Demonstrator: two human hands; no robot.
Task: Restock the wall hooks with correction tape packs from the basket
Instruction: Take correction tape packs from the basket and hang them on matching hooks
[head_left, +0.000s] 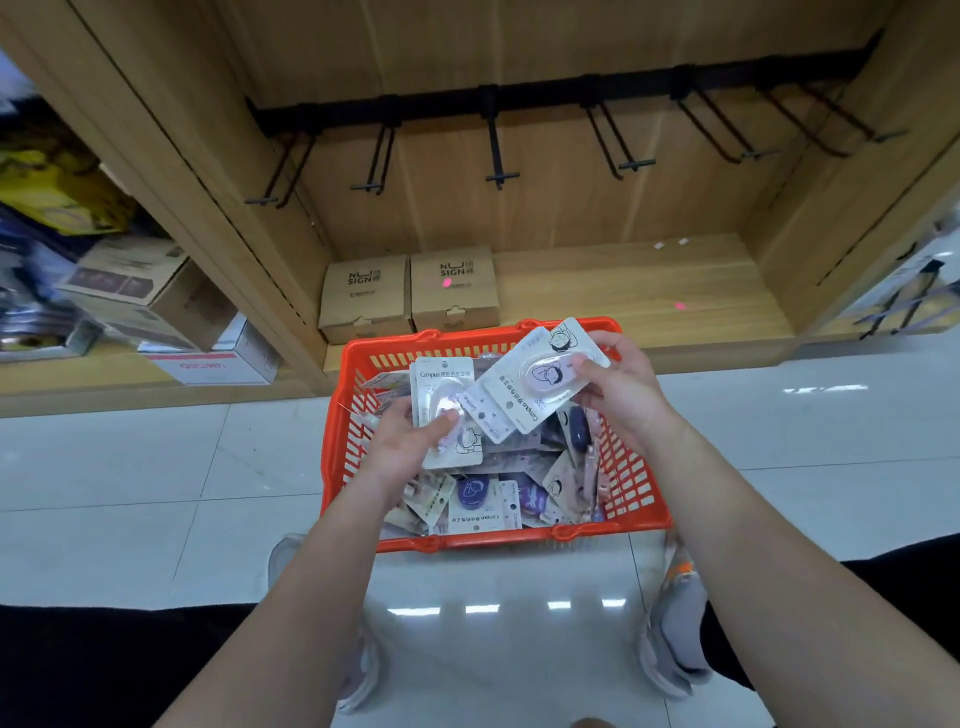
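1. The left hand (405, 447) gripped a single pack (441, 379) over the basket (519, 538), near its left side; the right hand (623, 389) pinched a fan of packs (524, 400) above its far rim.
2. Gathering stage, I'd say: the wall hooks (501, 156) hung bare.
3. Next, the hang-holes would need threading onto a hook tip.

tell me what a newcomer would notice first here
The bright orange basket on the white floor, heaped with correction tape packs, grabs the eye first. Above it the left hand grips a pack and the right hand holds a fanned stack. Behind, black wall hooks hang bare in the wooden bay.
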